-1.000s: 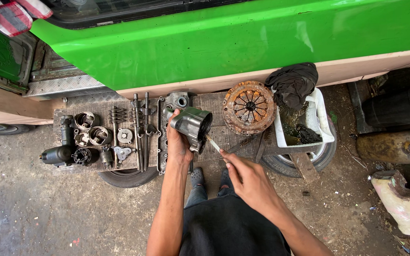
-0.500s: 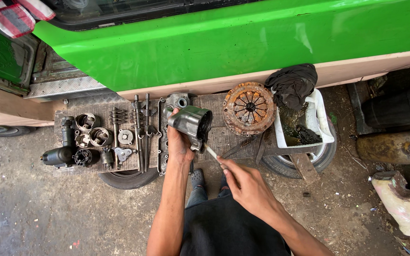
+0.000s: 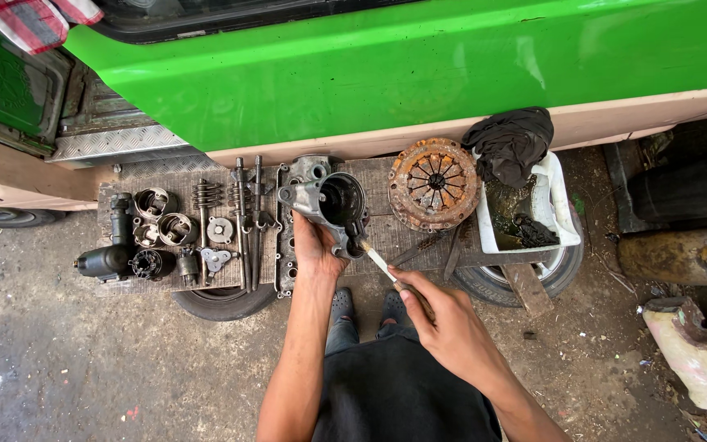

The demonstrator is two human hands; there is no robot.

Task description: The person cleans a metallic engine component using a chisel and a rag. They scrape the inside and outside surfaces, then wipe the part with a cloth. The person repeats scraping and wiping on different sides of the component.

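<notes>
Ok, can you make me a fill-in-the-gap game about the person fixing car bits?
1. The left hand holds up a grey metal ____ part.
2. The right hand holds a thin ____ against that part.
3. The vehicle body behind the plank is painted ____.
4. The round clutch disc looks ____ brown.

Missing words: engine; brush; green; rusty

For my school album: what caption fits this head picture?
Left hand holds a metal housing; right hand brushes it.

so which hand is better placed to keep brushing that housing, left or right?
Probably right. The right hand holds the brush, its tip at the lower edge of the metal housing. The left hand grips the housing from below, lifted over the wooden board, so it is occupied.
</notes>
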